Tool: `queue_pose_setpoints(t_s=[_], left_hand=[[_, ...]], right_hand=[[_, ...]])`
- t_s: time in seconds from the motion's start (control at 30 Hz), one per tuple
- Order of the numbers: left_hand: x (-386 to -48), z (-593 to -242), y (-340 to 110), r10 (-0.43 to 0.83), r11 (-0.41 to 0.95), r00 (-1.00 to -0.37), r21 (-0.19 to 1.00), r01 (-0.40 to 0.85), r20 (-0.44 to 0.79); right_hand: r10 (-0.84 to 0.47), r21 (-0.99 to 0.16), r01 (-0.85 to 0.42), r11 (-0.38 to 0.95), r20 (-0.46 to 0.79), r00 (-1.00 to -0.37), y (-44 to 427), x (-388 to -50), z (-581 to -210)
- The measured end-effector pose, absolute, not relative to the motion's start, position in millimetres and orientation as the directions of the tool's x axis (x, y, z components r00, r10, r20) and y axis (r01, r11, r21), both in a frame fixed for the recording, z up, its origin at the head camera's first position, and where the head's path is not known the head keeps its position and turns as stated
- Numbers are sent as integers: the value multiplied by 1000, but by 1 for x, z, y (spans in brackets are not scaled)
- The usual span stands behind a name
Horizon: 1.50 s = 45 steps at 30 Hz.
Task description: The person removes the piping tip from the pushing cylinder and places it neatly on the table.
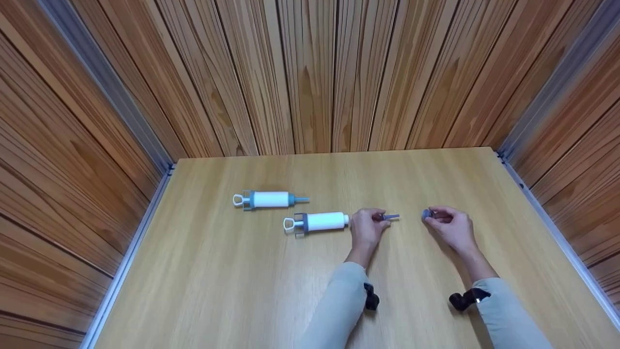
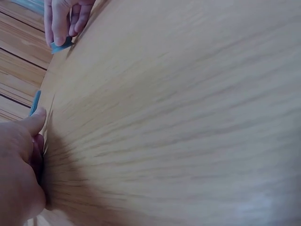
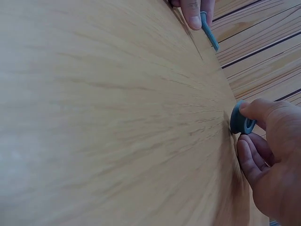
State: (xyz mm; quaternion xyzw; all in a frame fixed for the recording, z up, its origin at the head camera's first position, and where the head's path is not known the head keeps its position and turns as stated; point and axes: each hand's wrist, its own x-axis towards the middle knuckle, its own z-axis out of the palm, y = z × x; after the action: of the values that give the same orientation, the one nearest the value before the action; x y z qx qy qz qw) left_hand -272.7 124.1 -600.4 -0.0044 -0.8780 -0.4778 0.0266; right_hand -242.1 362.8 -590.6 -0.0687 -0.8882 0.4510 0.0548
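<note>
My left hand [image 1: 366, 229] pinches a thin blue-grey nozzle [image 1: 392, 216], its narrow end pointing right; the fingers hide its base. Farther right, my right hand [image 1: 453, 229] holds a blue-grey ring-shaped cap [image 3: 239, 117] between thumb and fingers, its round opening showing in the right wrist view. The nozzle and the cap are apart. Just left of my left hand lies a white syringe-like pump [image 1: 325, 221] with a dark collar, a looped white handle and a bare white front end. Behind it, a second white pump [image 1: 271, 199] has blue end pieces and a thin blue nozzle.
Both pumps lie on a wood-grain tabletop [image 1: 218, 281]. Wooden plank walls [image 1: 310, 77] stand at the back and both sides, with metal rails [image 1: 131, 232] along the table's side edges. Dark wrist cameras [image 1: 372, 296] sit on both sleeves.
</note>
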Motion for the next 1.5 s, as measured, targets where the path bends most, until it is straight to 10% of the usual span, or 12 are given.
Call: queue_pose_setpoints(t_s=[1.5], left_hand=[[-276, -605, 119, 50, 555, -995, 826, 100, 86]], right_hand=[[172, -815, 143, 562, -54, -984, 362, -244, -590]])
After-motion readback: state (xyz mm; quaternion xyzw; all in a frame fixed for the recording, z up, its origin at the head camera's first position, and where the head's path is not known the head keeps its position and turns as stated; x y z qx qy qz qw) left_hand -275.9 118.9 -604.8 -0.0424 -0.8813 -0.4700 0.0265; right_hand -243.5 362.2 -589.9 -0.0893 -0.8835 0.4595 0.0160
